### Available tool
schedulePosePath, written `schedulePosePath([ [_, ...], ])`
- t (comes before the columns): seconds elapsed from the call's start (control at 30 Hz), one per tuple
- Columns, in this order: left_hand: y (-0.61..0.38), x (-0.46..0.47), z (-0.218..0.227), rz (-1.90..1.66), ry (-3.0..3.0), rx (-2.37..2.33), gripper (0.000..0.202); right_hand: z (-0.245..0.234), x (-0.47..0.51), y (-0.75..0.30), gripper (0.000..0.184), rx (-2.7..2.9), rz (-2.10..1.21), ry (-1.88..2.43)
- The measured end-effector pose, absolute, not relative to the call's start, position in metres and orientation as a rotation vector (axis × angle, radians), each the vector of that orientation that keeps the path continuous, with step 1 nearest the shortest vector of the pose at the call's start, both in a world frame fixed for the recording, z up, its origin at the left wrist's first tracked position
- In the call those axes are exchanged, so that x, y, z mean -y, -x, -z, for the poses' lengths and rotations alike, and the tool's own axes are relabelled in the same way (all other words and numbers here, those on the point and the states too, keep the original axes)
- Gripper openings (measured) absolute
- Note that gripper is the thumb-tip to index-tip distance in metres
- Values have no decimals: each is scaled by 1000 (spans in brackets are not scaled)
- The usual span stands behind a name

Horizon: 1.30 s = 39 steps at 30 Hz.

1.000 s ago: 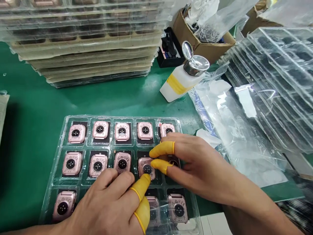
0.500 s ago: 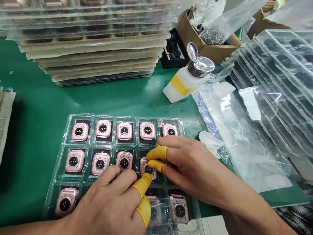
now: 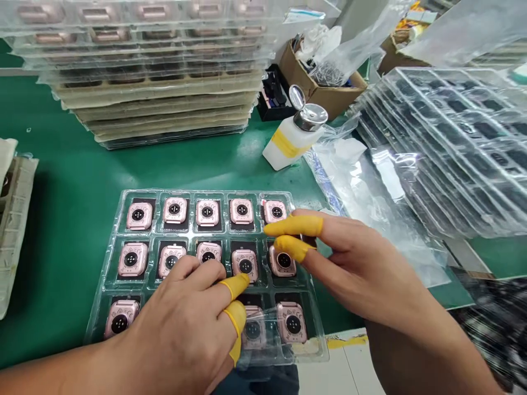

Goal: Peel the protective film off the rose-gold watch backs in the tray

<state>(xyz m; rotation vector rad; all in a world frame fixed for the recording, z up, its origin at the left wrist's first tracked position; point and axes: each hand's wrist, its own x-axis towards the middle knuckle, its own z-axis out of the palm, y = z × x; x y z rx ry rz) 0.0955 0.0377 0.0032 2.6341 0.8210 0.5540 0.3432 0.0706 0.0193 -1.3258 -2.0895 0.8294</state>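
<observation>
A clear blister tray point(image 3: 113, 258) on the green mat holds several pink watch cases lying back side up. My left hand point(image 3: 185, 323) rests on the tray's near rows. Its thumb and forefinger wear yellow finger cots and are pressed together at the edge of a clear film point(image 3: 280, 343) that lies over the bottom-row cases. My right hand point(image 3: 354, 269) hovers at the tray's right end. Its cot-covered forefinger and thumb are slightly apart, and the thumb tip touches the middle-row watch case point(image 3: 282, 262) in the last column. Nothing is between those fingers.
A tall stack of filled trays point(image 3: 164, 93) stands at the back. A white dispenser bottle with a metal cap point(image 3: 294, 137) leans beside cardboard boxes point(image 3: 317, 88). Clear trays of dark parts and plastic bags point(image 3: 444, 148) fill the right side. Another tray stack point(image 3: 16, 219) sits at the left edge.
My right hand has moved from the fourth-column middle case to the fifth-column one, and its pinch has loosened. The left hand has stayed on the tray. The view has shifted slightly.
</observation>
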Motion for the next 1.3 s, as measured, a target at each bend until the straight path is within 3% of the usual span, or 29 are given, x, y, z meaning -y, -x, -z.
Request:
schedulePosePath([
  [0.17,-93,-32,-4,-571,-2636,-752,14,-22,-14,-339,34,2214,-780,1220],
  [0.3,-98,-27,-10,-590,-2503,-761,13,-15,13,-330,20,2150,-784,1163],
  [0.53,-113,-37,-21,-406,-2069,-972,12,-15,7,-346,18,1862,-926,1238],
  [1.03,-134,-64,-30,-66,-1824,-1088,15,-4,2,-373,10,1754,-1020,1297],
  [1.23,-135,-66,-27,-44,-1860,-1114,15,-6,-10,-372,36,1895,-908,1251],
  [1.3,-135,-67,-26,-34,-1901,-1111,14,-8,-17,-369,32,2004,-814,1195],
])
